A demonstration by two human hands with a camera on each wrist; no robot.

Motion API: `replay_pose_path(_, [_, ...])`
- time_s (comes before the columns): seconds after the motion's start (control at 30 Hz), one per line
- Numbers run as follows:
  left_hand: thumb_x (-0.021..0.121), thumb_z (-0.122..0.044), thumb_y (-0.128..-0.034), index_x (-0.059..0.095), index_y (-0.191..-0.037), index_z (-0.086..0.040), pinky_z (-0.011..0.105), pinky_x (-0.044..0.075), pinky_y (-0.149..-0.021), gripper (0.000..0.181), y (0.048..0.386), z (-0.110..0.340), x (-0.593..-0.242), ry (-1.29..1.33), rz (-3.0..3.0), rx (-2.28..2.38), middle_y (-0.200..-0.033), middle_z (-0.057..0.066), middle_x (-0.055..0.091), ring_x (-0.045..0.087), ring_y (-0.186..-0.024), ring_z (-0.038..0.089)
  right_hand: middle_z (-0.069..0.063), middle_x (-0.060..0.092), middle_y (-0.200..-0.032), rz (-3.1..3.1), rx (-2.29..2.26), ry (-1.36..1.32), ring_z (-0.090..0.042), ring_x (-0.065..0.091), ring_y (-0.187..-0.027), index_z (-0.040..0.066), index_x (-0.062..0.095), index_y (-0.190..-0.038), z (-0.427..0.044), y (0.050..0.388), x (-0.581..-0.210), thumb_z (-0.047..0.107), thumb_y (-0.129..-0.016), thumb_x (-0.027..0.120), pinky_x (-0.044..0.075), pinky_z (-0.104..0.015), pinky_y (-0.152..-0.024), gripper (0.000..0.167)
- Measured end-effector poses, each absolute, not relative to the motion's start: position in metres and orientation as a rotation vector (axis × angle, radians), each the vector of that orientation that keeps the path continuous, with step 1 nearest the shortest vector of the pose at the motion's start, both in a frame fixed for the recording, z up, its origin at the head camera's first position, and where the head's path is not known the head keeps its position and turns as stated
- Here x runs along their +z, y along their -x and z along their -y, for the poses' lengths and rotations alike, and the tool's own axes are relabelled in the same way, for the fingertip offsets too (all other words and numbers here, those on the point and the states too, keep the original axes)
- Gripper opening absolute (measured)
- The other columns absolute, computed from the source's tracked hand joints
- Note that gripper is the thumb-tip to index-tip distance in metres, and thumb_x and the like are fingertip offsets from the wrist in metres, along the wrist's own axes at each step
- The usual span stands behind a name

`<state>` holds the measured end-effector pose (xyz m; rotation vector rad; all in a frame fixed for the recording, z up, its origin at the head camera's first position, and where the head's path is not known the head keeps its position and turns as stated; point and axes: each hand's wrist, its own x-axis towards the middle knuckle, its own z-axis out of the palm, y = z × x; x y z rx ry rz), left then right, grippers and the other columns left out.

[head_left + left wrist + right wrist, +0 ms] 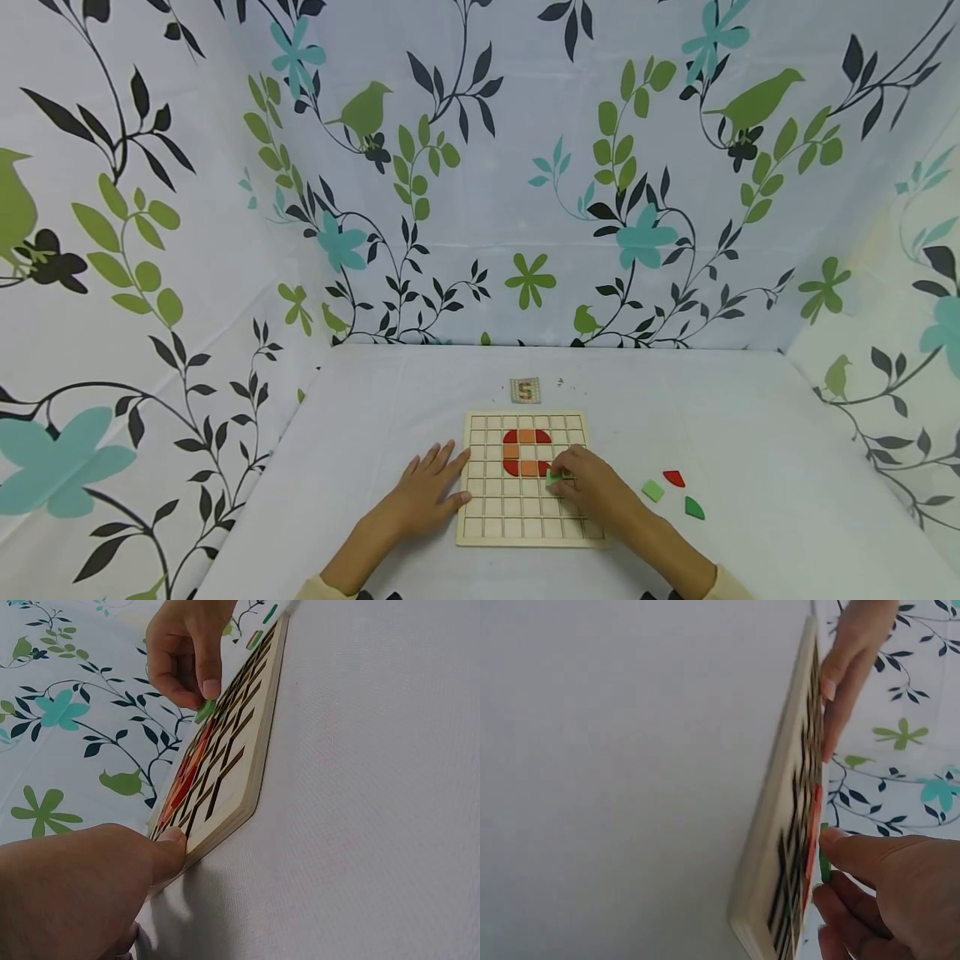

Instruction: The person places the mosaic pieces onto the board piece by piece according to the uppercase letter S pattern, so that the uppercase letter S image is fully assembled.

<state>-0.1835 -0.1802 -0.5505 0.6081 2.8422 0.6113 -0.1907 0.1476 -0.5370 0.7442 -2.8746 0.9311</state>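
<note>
A wooden grid board (498,529) lies flat on the white table. Red and orange tiles (511,451) form a C-like shape in its upper middle cells. My right hand (592,487) pinches a small green tile (824,859) between thumb and fingers, at the lower right end of that shape. In the left wrist view the green tile (204,711) is held just at the board's surface; whether it touches a cell I cannot tell. My left hand (426,498) rests at the board's left edge, fingers extended, the thumb (171,844) touching the rim.
Right of the board lie a green square tile (652,490), a red quarter-round tile (673,478) and a green quarter-round tile (694,507). A small patterned card (525,390) sits behind the board. A leaf-and-bird printed cloth (480,317) hangs around the table.
</note>
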Motion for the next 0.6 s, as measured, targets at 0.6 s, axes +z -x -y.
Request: replay_pose_path(0.6, [0.052, -0.054, -0.108, 0.034, -0.167, -0.019, 0.071, 0.016, -0.125, 0.071, 0.184, 0.1803, -0.5511, -0.612, -2.846, 0.602, -0.174, 0.018, 0.022, 0.018, -0.161, 0.045, 0.009, 0.068, -0.101, 2.727, 0.713, -0.933, -0.008, 0.062, -0.095, 0.019, 0.077, -0.093, -0.1451, 0.1846, -0.5453, 0.012, -0.091, 0.084, 0.055, -0.04, -0.085, 0.01])
